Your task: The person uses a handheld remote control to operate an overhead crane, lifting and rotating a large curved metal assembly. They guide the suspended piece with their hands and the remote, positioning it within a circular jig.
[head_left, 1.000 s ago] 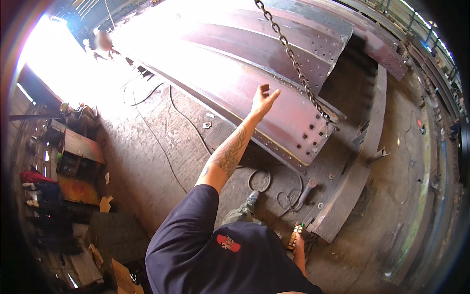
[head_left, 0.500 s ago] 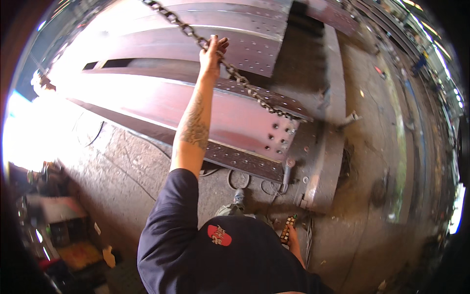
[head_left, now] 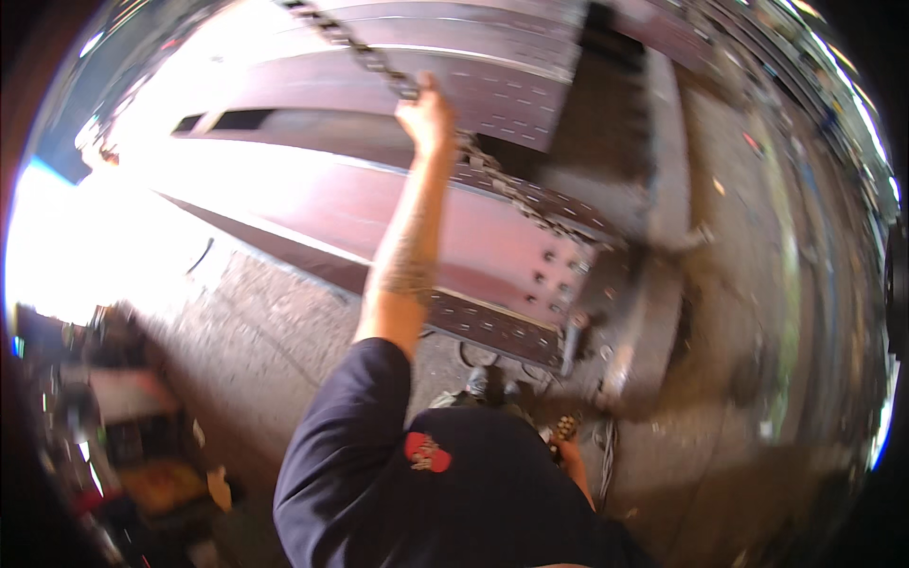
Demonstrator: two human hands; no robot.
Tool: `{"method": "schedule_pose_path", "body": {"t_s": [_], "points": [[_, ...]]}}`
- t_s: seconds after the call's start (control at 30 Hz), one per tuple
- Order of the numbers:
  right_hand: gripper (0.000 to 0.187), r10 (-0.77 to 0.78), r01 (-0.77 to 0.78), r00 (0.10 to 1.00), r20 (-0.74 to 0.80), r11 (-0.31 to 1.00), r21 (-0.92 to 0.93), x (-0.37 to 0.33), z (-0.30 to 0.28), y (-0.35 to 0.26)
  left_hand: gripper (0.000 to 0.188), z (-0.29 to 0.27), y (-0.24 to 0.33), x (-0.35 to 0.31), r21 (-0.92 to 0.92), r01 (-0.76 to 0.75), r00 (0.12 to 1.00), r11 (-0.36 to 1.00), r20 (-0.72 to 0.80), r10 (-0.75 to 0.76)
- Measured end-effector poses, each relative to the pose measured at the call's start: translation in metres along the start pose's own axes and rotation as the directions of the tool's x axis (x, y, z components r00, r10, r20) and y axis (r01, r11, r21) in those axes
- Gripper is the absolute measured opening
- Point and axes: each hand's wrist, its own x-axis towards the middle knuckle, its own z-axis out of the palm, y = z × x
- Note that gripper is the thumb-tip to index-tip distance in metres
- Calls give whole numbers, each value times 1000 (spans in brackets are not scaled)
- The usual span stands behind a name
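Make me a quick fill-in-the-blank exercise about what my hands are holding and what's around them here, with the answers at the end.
1. The left hand holds a linked metal ______.
2. The ______ hand holds the button-studded controller.
3. Near its end, the pinkish face of the beam is pierced by several round ______.
4. The emblem on the dark shirt is coloured ______.

Missing words: chain; right; holes; red.

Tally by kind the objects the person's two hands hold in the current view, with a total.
Dark metal link chain, in the left hand: 1
Yellow-and-black button handset, in the right hand: 1
Total: 2
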Motion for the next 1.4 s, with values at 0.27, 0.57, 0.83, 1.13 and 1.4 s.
{"method": "schedule_pose_path", "body": {"t_s": [0.27,0.57,0.83,1.13,1.4], "points": [[91,-38,47,999,39,962,-268,30,5,-42,39,-39,14,-27,-103,44,997,994,-57,-51],[74,-134,122,990,-33,959,-256,29,1,-54,42,-12,3,-7,289,-122,941,949,-271,203],[47,-29,-19,985,-172,962,-271,24,-4,-48,41,-37,15,-8,295,-143,947,945,-236,217],[84,-11,14,999,45,998,-59,38,-18,-91,44,-48,-7,1,350,-118,953,929,-224,206],[59,174,-176,983,-63,984,-17,20,-43,-66,42,-43,-14,4,349,-99,966,932,-190,175]]}}
